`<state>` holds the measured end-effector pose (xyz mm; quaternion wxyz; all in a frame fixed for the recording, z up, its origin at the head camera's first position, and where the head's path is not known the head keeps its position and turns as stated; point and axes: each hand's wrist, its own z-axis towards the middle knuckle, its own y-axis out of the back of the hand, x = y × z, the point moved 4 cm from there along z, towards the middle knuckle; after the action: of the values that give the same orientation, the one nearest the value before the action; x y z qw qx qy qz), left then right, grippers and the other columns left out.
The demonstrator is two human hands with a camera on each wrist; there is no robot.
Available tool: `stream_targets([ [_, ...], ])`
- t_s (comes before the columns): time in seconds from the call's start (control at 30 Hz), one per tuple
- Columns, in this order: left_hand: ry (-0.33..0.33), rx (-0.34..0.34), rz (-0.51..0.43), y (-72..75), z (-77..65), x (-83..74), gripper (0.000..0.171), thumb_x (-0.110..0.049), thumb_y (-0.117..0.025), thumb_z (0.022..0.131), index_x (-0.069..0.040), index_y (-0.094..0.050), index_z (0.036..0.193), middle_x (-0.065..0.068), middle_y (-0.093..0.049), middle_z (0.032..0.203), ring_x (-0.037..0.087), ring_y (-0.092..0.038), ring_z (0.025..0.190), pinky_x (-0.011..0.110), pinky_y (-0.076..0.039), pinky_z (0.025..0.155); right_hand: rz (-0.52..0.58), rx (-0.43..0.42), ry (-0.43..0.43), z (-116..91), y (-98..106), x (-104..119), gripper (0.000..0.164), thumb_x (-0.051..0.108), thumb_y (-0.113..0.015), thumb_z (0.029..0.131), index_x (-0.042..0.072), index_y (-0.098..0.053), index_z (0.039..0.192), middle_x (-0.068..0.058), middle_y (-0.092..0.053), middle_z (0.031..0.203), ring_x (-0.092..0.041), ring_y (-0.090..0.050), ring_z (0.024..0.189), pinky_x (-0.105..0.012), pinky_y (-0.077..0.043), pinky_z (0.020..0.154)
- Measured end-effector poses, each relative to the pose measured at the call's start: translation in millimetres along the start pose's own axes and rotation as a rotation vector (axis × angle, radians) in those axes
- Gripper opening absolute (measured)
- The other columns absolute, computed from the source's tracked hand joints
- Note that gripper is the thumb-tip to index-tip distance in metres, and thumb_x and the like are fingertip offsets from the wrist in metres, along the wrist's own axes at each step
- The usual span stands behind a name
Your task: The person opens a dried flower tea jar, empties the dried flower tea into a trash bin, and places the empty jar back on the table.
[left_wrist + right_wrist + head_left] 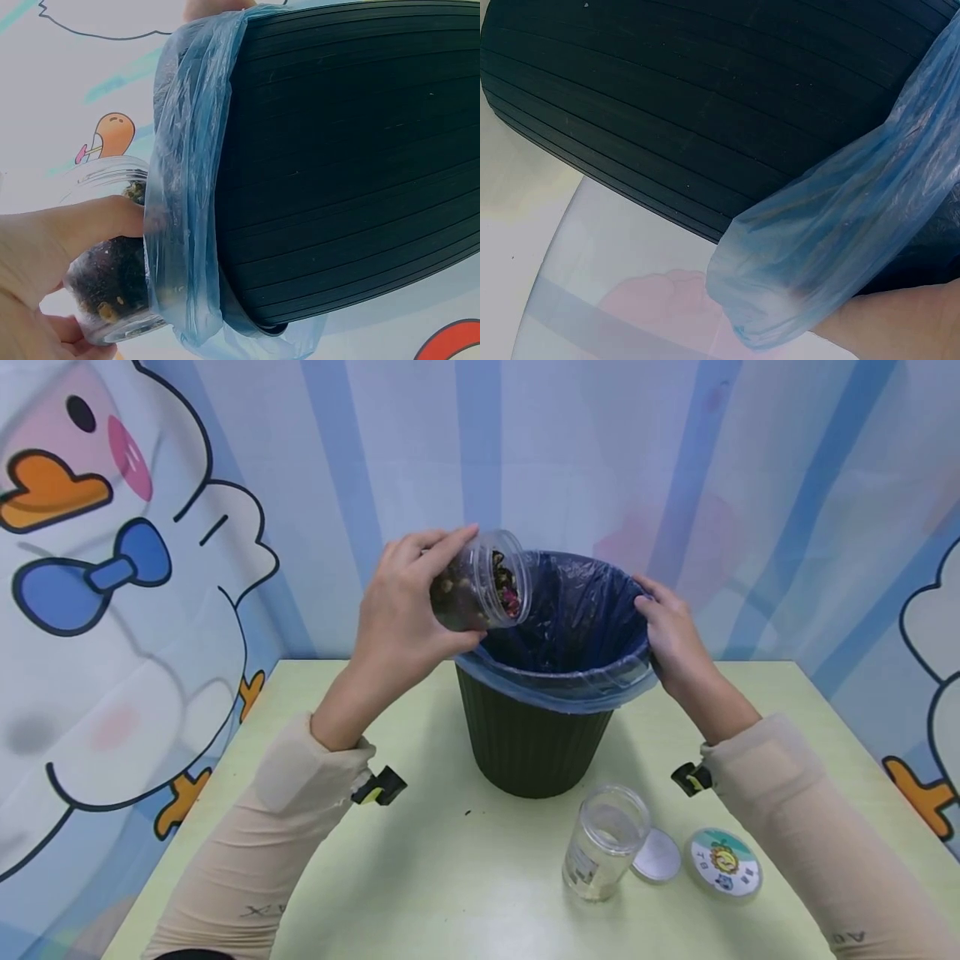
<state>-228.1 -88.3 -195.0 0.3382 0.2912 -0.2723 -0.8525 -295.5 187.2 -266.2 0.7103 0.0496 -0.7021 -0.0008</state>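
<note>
My left hand (405,602) grips a clear plastic jar (480,581), tilted on its side with its mouth toward the bin's opening. Dark dried bits with some red pieces, like flower tea, lie inside the jar. In the left wrist view the thumb lies across the jar (112,277), beside the bag's edge. A black ribbed trash bin (532,735) stands on the table, lined with a blue plastic bag (555,689) folded over its rim. At the right of the rim, my right hand (675,639) holds the bin's edge through the bag (802,262).
In front of the bin stands an open clear jar (603,843) with a label. Right of it lie a silvery disc (657,856) and a round lid (723,862) with a cartoon print. Small dark crumbs dot the pale table (405,877). A printed curtain (390,443) hangs behind.
</note>
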Motion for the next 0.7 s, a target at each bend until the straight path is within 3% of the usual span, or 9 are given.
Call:
stream_targets([
  [0.7,-0.061,-0.009,0.061,-6.3,5.3,-3.9,0.087,-0.01,-0.091,0.07,-0.018,-0.052,0.147,0.01,-0.048,0.144,0.03,-0.037,0.134,0.045,-0.048,0.095,-0.01,0.007,0.016,2.4,1.3,-2.7,0.052,0.018,-0.021,0.11,0.011,-0.013,0.161,-0.006,0.003,0.167,-0.023,-0.002,0.151,-0.038,-0.01,0.12],
])
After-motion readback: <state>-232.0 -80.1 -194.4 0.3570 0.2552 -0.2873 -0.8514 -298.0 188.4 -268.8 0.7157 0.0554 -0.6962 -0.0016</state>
